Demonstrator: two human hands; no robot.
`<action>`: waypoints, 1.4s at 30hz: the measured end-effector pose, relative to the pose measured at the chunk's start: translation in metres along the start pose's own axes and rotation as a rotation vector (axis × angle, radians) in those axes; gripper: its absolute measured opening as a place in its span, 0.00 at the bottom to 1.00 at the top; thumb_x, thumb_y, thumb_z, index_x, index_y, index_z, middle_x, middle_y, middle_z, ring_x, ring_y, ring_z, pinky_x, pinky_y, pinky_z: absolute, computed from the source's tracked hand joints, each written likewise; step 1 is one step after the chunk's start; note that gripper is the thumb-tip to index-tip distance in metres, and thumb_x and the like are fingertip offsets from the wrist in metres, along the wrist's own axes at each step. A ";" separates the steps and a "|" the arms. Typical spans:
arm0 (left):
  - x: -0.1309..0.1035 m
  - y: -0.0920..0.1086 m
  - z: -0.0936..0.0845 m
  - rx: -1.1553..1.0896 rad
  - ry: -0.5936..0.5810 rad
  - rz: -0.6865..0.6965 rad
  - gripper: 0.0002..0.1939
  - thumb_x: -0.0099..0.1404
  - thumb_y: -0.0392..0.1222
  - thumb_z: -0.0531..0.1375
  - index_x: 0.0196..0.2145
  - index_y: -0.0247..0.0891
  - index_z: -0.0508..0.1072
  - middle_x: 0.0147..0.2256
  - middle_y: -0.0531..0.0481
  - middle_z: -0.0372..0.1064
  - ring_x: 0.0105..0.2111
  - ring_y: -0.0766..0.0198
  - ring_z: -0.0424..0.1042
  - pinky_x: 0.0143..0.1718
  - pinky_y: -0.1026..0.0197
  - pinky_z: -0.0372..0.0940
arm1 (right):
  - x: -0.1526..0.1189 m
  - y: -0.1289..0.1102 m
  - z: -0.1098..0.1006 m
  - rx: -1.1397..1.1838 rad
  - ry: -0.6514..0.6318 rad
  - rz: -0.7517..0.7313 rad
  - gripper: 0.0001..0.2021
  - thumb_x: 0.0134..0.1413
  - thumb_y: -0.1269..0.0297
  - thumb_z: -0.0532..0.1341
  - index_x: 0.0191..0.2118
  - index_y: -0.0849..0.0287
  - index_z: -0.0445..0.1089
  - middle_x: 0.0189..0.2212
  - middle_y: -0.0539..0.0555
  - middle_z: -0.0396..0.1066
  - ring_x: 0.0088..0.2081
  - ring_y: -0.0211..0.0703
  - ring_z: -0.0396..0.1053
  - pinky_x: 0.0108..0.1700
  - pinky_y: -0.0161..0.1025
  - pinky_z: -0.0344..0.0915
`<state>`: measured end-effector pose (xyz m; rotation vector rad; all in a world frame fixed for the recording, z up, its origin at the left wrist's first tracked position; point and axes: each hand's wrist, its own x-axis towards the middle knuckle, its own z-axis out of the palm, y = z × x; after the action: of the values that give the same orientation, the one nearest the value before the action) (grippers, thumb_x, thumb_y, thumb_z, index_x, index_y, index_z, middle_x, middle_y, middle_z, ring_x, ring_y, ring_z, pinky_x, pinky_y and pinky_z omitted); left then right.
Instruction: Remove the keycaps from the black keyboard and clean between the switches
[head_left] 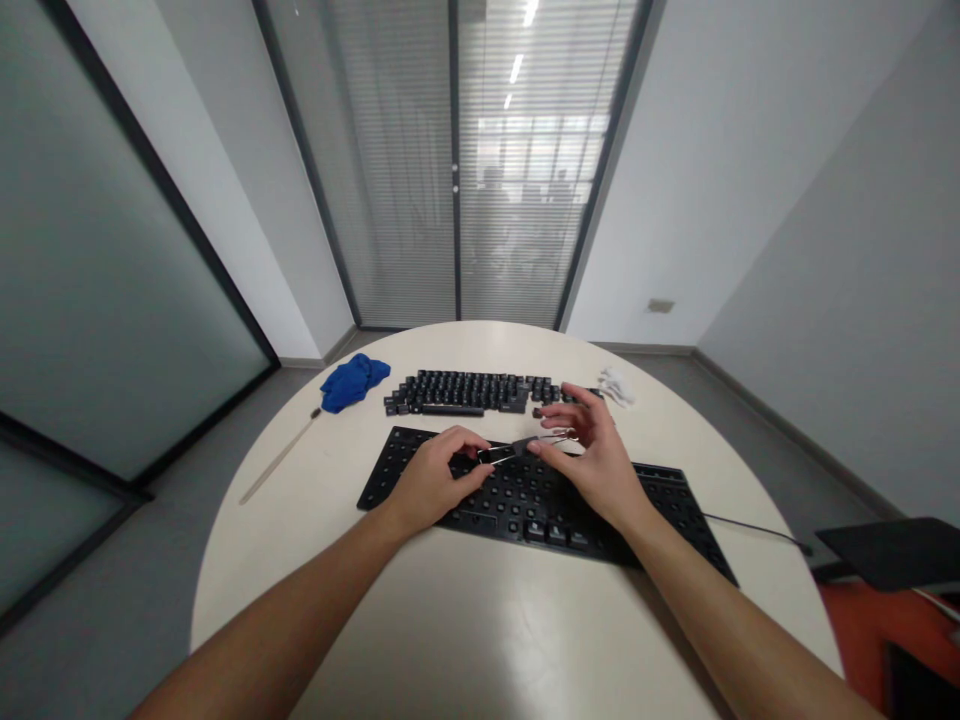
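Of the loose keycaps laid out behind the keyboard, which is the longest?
The space bar, in the row nearest the keyboard: one long strip, while the other loose keycaps are much shorter.

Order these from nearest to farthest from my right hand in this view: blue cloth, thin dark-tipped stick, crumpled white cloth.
1. Crumpled white cloth, just beyond the right hand.
2. Blue cloth, across on the left.
3. Thin dark-tipped stick, farther left, slanting towards you.

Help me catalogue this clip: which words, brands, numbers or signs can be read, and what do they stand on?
None can be read.
Loose keycaps: pale marks, too small.
Three fitted keycaps on the black keyboard base: too blurred.
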<state>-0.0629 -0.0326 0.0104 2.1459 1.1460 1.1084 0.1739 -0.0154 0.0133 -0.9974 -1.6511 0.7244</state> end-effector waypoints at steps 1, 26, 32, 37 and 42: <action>0.000 0.000 0.000 0.007 0.004 0.002 0.08 0.63 0.37 0.63 0.42 0.38 0.74 0.38 0.49 0.73 0.38 0.61 0.71 0.42 0.57 0.66 | 0.000 -0.002 -0.003 -0.094 -0.009 -0.045 0.33 0.50 0.56 0.70 0.60 0.51 0.58 0.49 0.58 0.72 0.49 0.50 0.71 0.55 0.52 0.66; 0.001 0.005 0.004 -0.251 -0.056 -0.191 0.08 0.60 0.40 0.67 0.37 0.36 0.77 0.36 0.48 0.78 0.37 0.60 0.75 0.44 0.58 0.69 | -0.012 -0.026 0.020 -0.358 -0.398 -0.016 0.07 0.58 0.64 0.60 0.43 0.55 0.70 0.36 0.53 0.78 0.36 0.45 0.75 0.39 0.39 0.66; 0.000 0.005 0.005 -0.301 -0.059 -0.206 0.08 0.60 0.42 0.66 0.33 0.35 0.75 0.34 0.48 0.76 0.36 0.61 0.75 0.43 0.58 0.69 | -0.012 -0.025 0.021 -0.334 -0.414 0.023 0.04 0.61 0.63 0.58 0.41 0.55 0.67 0.35 0.51 0.78 0.36 0.44 0.75 0.38 0.37 0.64; 0.000 -0.005 0.009 -0.409 -0.005 -0.275 0.10 0.61 0.44 0.65 0.36 0.35 0.73 0.35 0.47 0.76 0.37 0.60 0.75 0.44 0.56 0.69 | -0.010 -0.022 0.017 -0.317 -0.414 0.033 0.05 0.61 0.63 0.58 0.41 0.55 0.68 0.36 0.51 0.78 0.37 0.45 0.75 0.39 0.38 0.65; 0.003 -0.013 0.006 -0.376 0.086 -0.285 0.11 0.63 0.44 0.63 0.39 0.35 0.72 0.35 0.48 0.75 0.36 0.61 0.75 0.42 0.57 0.70 | -0.008 -0.016 0.011 -0.374 -0.434 0.033 0.10 0.65 0.58 0.57 0.46 0.55 0.70 0.41 0.54 0.79 0.43 0.48 0.76 0.44 0.41 0.67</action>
<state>-0.0630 -0.0228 -0.0009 1.6097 1.1341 1.1833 0.1598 -0.0297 0.0205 -1.1874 -2.2097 0.7014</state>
